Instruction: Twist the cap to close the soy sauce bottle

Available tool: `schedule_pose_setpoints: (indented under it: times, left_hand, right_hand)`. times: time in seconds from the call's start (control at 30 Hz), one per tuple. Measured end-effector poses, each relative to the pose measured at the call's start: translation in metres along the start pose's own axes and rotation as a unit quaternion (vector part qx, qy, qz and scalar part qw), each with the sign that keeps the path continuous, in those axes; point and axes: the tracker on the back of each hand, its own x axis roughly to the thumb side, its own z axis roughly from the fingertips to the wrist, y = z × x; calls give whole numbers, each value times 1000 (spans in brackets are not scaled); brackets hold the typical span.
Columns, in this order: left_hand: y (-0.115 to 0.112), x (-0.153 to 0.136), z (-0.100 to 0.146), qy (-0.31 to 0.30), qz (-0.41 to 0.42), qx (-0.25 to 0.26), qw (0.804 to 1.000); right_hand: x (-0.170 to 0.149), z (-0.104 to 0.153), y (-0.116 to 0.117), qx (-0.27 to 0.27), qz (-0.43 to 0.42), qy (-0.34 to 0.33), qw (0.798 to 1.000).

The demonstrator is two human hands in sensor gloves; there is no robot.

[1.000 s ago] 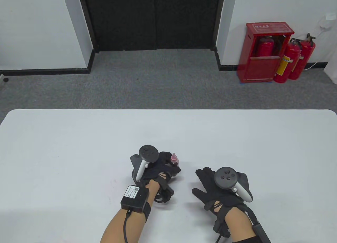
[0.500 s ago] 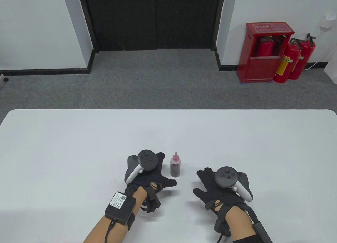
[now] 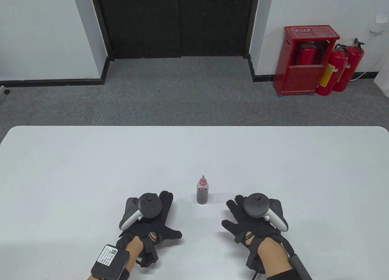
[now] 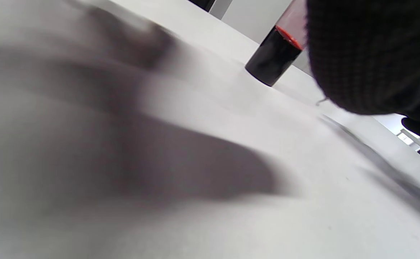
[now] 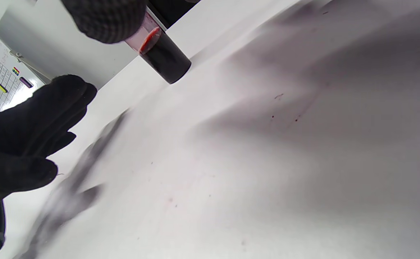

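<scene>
A small soy sauce bottle (image 3: 202, 191) with dark liquid and a pink pointed cap (image 3: 202, 181) stands upright on the white table (image 3: 194, 152), between my two hands. My left hand (image 3: 152, 219) lies flat and open on the table, to the left of the bottle and nearer me, apart from it. My right hand (image 3: 243, 219) lies flat and open to the right of the bottle, also apart from it. The bottle's lower body shows in the left wrist view (image 4: 273, 57) and the right wrist view (image 5: 165, 57). Both hands hold nothing.
Beyond the table's far edge is grey carpet. A red extinguisher cabinet (image 3: 307, 59) and two extinguishers (image 3: 342, 67) stand by the far wall. Faint small specks mark the table in the right wrist view (image 5: 285, 117).
My left hand let go of the bottle and drew back toward me and left, flattening on the table. The bottle stands alone. My right hand barely moved.
</scene>
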Motion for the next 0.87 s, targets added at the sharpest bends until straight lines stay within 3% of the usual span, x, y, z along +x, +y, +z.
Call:
schedule_pose_setpoints:
  times: [0.33,0.5,0.87]
  left_hand:
    - [-8,10,9,-29,-84,-4,996]
    - [-3,7,13,-27,-58,-7,998]
    - [4,2,12,-18,-28,1,999]
  right_hand:
    - [6,6,-3,-5,11,0,1000]
    - [13,12,-7,-27,13,-12,999]
    - [18,9,2,4,28,-13,1000]
